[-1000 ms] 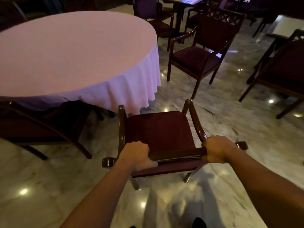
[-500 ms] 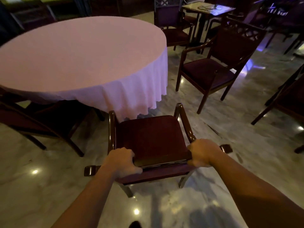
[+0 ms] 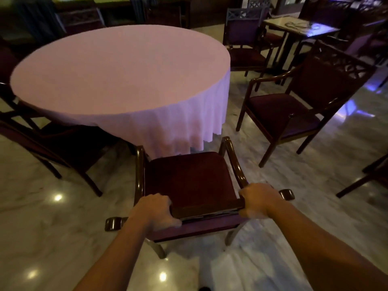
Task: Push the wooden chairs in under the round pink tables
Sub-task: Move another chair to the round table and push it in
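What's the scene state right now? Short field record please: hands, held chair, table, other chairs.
left hand: grips the backrest top of the held chair
right hand: grips the same backrest top
held chair: armchair, front edge of seat at the tablecloth hem, seat still out
table: round, pink tablecloth
chair at right: stands apart from the table, not pushed in
chair at left: partly under the table
floor: glossy marble

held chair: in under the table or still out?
Out: the chair's seat lies fully visible, its front edge just at the pink tablecloth hem.
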{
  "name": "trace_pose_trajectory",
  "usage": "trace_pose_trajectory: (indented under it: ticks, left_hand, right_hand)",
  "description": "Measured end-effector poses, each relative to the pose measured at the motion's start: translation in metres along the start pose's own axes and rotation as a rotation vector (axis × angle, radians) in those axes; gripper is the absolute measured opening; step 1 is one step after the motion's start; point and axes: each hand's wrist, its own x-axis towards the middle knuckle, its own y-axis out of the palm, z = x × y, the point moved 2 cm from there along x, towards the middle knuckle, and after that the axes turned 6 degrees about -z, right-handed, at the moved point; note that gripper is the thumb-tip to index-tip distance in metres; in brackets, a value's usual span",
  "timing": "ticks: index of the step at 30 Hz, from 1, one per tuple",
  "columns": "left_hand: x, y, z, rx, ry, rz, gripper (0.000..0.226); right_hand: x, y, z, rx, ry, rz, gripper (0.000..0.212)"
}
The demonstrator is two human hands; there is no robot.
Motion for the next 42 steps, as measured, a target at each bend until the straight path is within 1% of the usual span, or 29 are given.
trace_pose_trajectory:
  ticks: [5,8,11,15,20,24,31,36,42]
  left_hand:
    - [0.015,-0.007,-0.024,0.037,-0.08,0.016,0.05]
    - [0.026,-0.003,-0.036,-0.038,-0.148,0.007,0.044]
    - [0.04,0.003,-0.056,-0.116,-0.249,-0.064,0.038]
    - [0.057,0.005,-0.085,-0.093,-0.358,-0.17,0.042]
    - [0.091,-0.001,-0.112,-0.063,-0.402,-0.213,0.047]
    - [0.113,-0.006,-0.122,-0.064,-0.427,-0.231,0.051]
    - [0.162,-0.023,-0.098,-0.112,-0.456,-0.2,0.048]
    - [0.198,-0.035,-0.068,-0.132,-0.453,-0.172,0.046]
    - [0.252,-0.056,-0.026,-0.112,-0.441,-0.174,0.045]
  right_hand:
    - [0.02,-0.006,-0.032,-0.015,-0.062,0.039,0.029]
    - [0.035,-0.006,-0.054,-0.041,-0.094,0.037,0.029]
    - [0.052,-0.013,-0.082,-0.043,-0.116,0.038,0.027]
    - [0.077,-0.027,-0.118,-0.056,-0.157,0.04,0.025]
    - [0.109,-0.04,-0.157,-0.082,-0.235,0.039,0.028]
    - [0.131,-0.051,-0.176,-0.114,-0.295,0.021,0.03]
    - [0.186,-0.066,-0.183,-0.106,-0.347,-0.002,0.032]
    - [0.232,-0.077,-0.178,-0.104,-0.372,0.0,0.024]
    - [0.3,-0.1,-0.171,-0.133,-0.392,-0.056,0.031]
